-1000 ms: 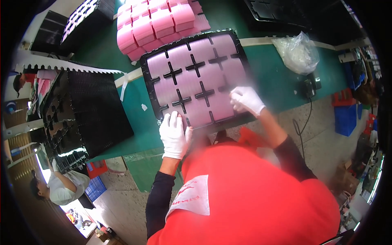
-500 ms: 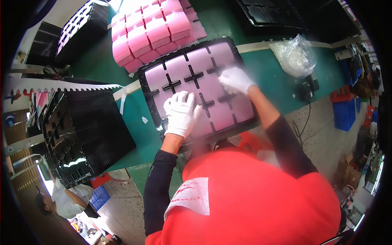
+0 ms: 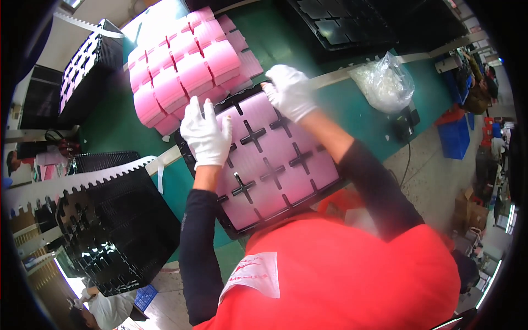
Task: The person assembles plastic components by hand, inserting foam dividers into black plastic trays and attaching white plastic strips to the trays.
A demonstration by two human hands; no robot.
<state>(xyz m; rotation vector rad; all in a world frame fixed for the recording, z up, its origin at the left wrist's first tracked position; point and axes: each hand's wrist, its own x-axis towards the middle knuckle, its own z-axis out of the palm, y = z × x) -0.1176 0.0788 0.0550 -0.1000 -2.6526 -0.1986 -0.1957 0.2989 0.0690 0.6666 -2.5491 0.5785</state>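
In front of me lies a black tray (image 3: 295, 207) with cross-shaped dividers, tilted a little on the table. Pink sheets (image 3: 254, 158), apparently thin foam, fill its compartments around the crosses. My left hand (image 3: 206, 135), in a white glove, rests over the tray's far left part with its fingers stretched out. At the far right edge of the tray is my right hand (image 3: 290, 93), also gloved, with bent fingers; whatever is in them is hidden. A tall stack of pink sheets (image 3: 217, 65) with slots stands just beyond the tray.
A dark stack of trays (image 3: 132, 220) stands at left, another filled stack (image 3: 82, 71) farther back. Black trays (image 3: 341, 25) lie at far right. A clear plastic bag (image 3: 385, 85) sits on the green table (image 3: 341, 110). A person (image 3: 110, 308) works at lower left.
Both hands have moved away from me across the tray, the left to its far left side and the right to its far edge. The view has shifted slightly.
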